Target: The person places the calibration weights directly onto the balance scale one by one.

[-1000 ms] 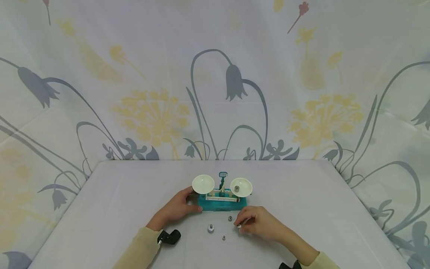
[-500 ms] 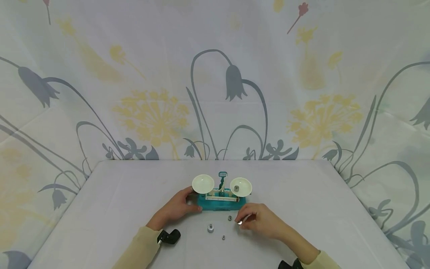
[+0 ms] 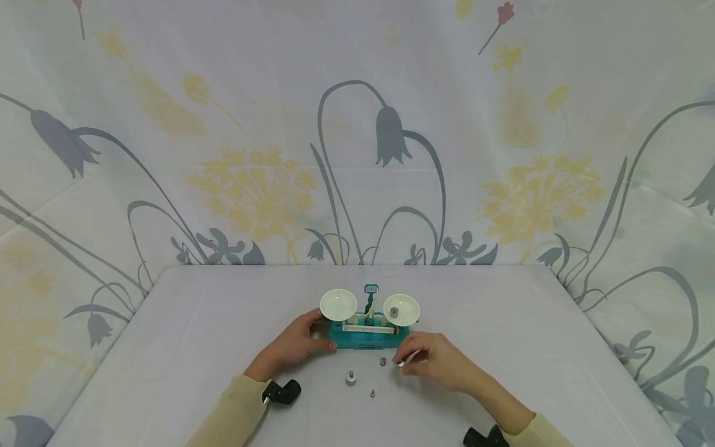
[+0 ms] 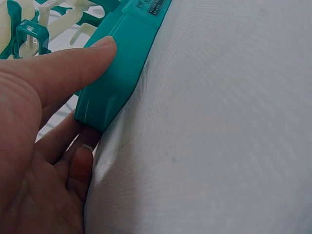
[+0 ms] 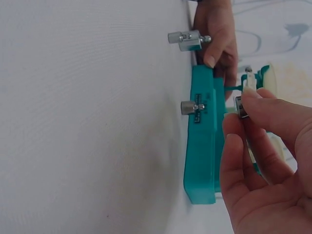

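Note:
A teal balance scale (image 3: 368, 341) with two white pans stands on the table. My left hand (image 3: 298, 345) grips the left end of its base, the thumb (image 4: 92, 56) on the front face and fingers behind. The left pan (image 3: 338, 305) holds nothing; a metal weight (image 3: 393, 312) stands in the right pan (image 3: 409, 317). My right hand (image 3: 437, 361) pinches another small metal weight (image 5: 240, 107) between thumb and fingertips, in front of the base's right end. The held weight is partly hidden by the fingers.
Three knobbed metal weights stand on the white table in front of the scale: a large one (image 3: 350, 379), a medium one (image 3: 382, 361) near the right hand, and a tiny one (image 3: 372, 393). A flower-patterned cloth (image 3: 357, 186) hangs behind the table.
My right hand has raised the pinched weight and shifted slightly forward and right, toward the scale. The left hand, the scale and the other weights stay in place.

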Demonstrator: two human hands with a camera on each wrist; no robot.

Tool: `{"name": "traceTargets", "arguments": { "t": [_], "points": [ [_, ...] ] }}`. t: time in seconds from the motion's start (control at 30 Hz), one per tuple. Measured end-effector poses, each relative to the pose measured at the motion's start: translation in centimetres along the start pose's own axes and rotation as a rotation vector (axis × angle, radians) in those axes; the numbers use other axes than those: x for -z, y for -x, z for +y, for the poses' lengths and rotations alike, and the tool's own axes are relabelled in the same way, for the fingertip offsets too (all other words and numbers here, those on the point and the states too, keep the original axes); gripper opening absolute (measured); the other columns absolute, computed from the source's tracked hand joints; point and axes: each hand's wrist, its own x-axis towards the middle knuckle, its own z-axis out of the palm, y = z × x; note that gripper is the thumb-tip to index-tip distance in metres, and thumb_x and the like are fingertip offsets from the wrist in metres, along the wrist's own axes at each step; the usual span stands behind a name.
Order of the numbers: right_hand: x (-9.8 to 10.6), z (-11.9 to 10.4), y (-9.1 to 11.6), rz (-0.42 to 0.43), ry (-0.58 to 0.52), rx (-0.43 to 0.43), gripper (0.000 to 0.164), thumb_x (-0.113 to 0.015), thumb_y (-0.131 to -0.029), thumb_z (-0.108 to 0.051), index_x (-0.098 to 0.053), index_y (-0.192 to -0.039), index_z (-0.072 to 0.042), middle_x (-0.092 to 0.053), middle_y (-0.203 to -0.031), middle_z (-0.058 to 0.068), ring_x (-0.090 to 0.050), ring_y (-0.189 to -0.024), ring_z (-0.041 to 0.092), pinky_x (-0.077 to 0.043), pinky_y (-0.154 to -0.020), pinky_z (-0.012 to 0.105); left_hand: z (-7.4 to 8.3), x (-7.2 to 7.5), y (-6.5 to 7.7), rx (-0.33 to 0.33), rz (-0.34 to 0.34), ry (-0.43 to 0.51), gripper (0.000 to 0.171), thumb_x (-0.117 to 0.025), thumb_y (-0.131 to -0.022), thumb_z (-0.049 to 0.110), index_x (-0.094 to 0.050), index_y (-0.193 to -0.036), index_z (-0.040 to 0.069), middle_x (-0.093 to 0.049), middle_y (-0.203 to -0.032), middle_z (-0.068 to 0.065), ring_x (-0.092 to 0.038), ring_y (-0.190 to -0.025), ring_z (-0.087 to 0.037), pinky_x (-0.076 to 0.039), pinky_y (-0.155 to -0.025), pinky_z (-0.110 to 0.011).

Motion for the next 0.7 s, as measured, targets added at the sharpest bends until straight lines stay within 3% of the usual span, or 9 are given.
{"name": "traceTargets", "arguments": {
  "t": [0.3, 0.7],
  "points": [
    [0.39, -0.26, 0.02, 0.007, -0.001, 0.022, 0.016, -0.076, -0.086, -0.004, -0.075, -0.102, -0.005, -0.068, -0.101, 0.002, -0.065, -0.093, 0.014, -0.058, -0.081, 0.029, 0.28, 0.00, 0.09, -0.011, -0.005, 0.030, 0.067, -0.081, -0.084, 0.014, -0.049, -0.142, 0.003, -0.054, -0.140, -0.013, -0.049, -0.130, -0.034, -0.034, -0.112, -0.054],
    [0.77, -0.67, -0.05, 0.019, 0.010, 0.025, 0.016, -0.076, -0.086, -0.003, -0.074, -0.102, -0.004, -0.068, -0.100, 0.002, -0.065, -0.092, 0.015, -0.058, -0.080, 0.029, -0.05, 0.02, 0.05, -0.012, 0.003, -0.010, 0.066, -0.080, -0.084, 0.018, -0.050, -0.141, 0.003, -0.055, -0.139, -0.013, -0.049, -0.130, -0.036, -0.035, -0.111, -0.054]
  ]
}}
